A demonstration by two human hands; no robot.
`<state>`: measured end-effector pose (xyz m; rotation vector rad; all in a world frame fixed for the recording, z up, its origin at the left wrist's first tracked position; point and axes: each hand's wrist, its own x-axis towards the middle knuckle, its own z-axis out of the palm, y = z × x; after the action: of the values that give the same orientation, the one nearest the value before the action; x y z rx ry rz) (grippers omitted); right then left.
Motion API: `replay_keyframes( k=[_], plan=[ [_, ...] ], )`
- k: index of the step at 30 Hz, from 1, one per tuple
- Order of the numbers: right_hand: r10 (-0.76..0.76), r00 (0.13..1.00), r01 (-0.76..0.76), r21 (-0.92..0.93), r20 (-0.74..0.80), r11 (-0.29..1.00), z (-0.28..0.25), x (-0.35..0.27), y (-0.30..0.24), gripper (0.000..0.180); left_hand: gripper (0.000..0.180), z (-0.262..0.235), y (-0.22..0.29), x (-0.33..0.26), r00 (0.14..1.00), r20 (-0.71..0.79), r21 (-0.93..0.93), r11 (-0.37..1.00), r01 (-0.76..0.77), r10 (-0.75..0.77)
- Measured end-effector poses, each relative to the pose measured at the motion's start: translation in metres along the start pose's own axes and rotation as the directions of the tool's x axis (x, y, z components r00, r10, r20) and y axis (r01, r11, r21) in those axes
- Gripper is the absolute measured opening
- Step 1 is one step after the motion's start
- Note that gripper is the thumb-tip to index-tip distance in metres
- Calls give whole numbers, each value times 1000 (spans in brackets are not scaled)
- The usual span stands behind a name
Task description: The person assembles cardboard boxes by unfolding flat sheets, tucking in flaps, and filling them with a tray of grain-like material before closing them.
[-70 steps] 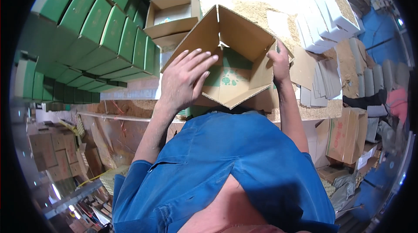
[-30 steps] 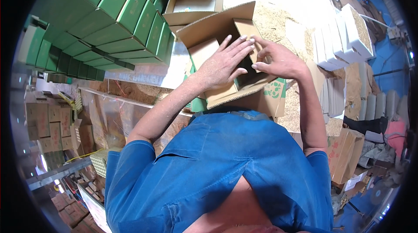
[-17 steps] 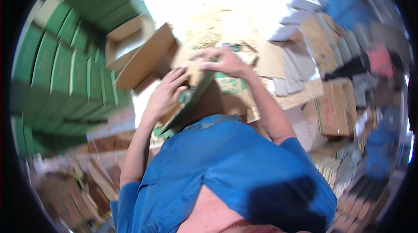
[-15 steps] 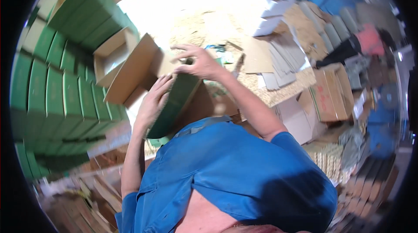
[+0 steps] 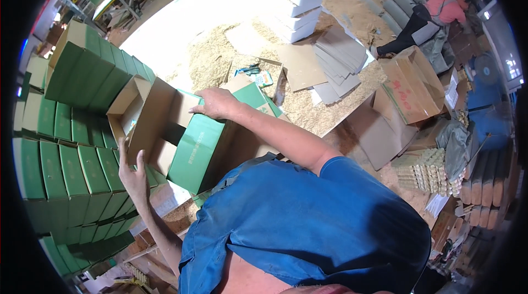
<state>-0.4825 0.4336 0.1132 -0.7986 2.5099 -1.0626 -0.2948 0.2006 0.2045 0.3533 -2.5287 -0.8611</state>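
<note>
Against my front stands an open green cardboard box [image 5: 193, 148], brown inside, with its flaps raised. My right hand [image 5: 219, 102] lies over the box's far upper edge, fingers curled round the board. My left hand [image 5: 133, 176] is off to the left, fingers and thumb apart, holding nothing. Its fingertips are close to a second open box [image 5: 127, 99] with brown walls, which has something pale inside. Between the two boxes is a brown upright panel [image 5: 144, 108]; where it joins cannot be made out.
Green boxes [image 5: 66, 170] are stacked at the left. On the worktable lie wood shavings [image 5: 212, 55], a shallow carton with small packets [image 5: 263, 77] and grey cardboard sheets [image 5: 336, 63]. White foam trays [image 5: 297, 5] stand behind. A brown carton [image 5: 412, 88] and another person [image 5: 444, 5] are at the right.
My left hand has come off the green box and swung left and nearer. My right hand has settled onto the box's edge. The box has turned, showing its green side. The view has shifted.
</note>
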Motion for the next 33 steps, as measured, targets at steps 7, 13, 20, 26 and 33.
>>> replay_keyframes(
  k=[7,13,20,26,33],
  plan=[
    [15,994,-17,19,110,1000,-7,-4,-6,42,52,13,12,-50,866,498,-42,999,-28,45],
    [-27,998,33,90,-62,995,8,-2,4,28,92,25,23,-80,774,599,123,931,-345,207],
    [58,990,-4,393,-126,919,7,15,64,24,97,27,22,-83,728,643,174,880,-443,239],
    [427,879,-434,16,-214,901,-9,-78,179,24,102,32,10,-93,756,608,239,852,-466,243],
    [-175,981,184,129,-79,974,-10,-77,103,87,99,36,10,-87,749,592,216,837,-503,297]
  ],
)
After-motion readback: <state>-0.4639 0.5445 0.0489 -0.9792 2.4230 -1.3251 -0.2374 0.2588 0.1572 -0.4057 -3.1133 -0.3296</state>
